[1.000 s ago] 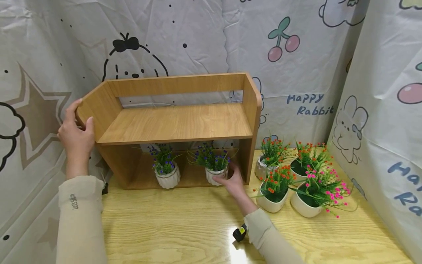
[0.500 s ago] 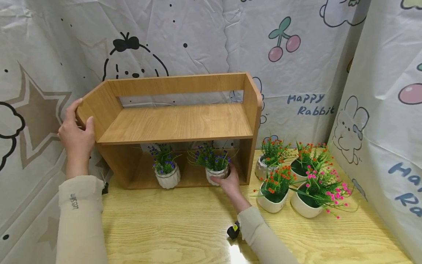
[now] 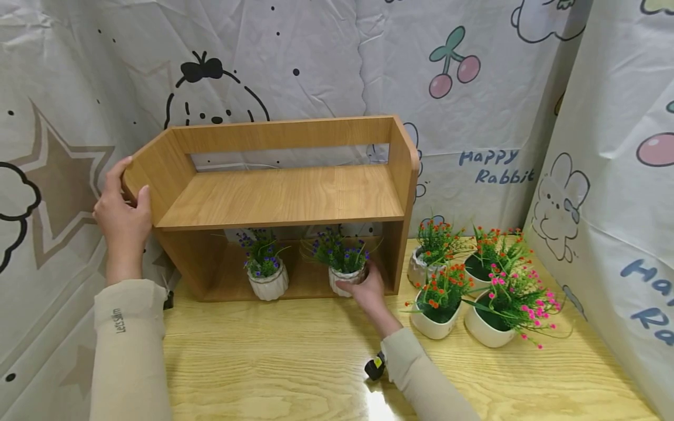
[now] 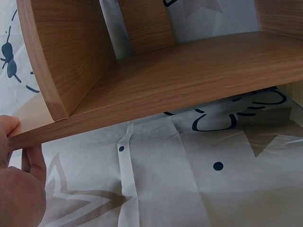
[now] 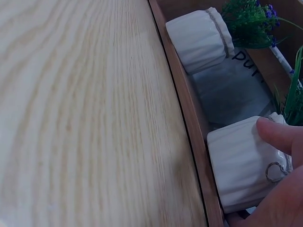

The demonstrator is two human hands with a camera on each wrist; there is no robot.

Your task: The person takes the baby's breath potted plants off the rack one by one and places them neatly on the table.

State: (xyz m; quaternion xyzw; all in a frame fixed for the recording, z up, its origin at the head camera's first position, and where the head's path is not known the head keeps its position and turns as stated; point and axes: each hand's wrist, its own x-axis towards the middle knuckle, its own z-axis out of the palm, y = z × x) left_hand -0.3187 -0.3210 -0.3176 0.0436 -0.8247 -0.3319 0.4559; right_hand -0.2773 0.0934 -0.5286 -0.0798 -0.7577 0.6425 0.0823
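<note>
A two-tier wooden desk shelf (image 3: 284,196) stands against the back cloth. My left hand (image 3: 123,219) grips the front edge of its left side panel, thumb on the inner side; the left wrist view shows the fingers around that panel (image 4: 35,118). In the lower compartment, my right hand (image 3: 371,291) holds a white ribbed flowerpot (image 5: 246,161) with purple artificial flowers (image 3: 337,251), thumb on its front and fingers round its right side. To its left, a matching white flowerpot (image 3: 269,285) with purple flowers stands near the shelf's front edge.
Right of the shelf several potted artificial plants crowd together: orange-flowered ones (image 3: 437,316) and a pink-flowered one (image 3: 492,327). Light wood table (image 3: 263,356) lies in front. Printed cloth (image 3: 326,64) walls the back and both sides.
My right hand has closed in around the right flowerpot, its wrist and forearm shifting a little left. The left hand and the shelf stay put.
</note>
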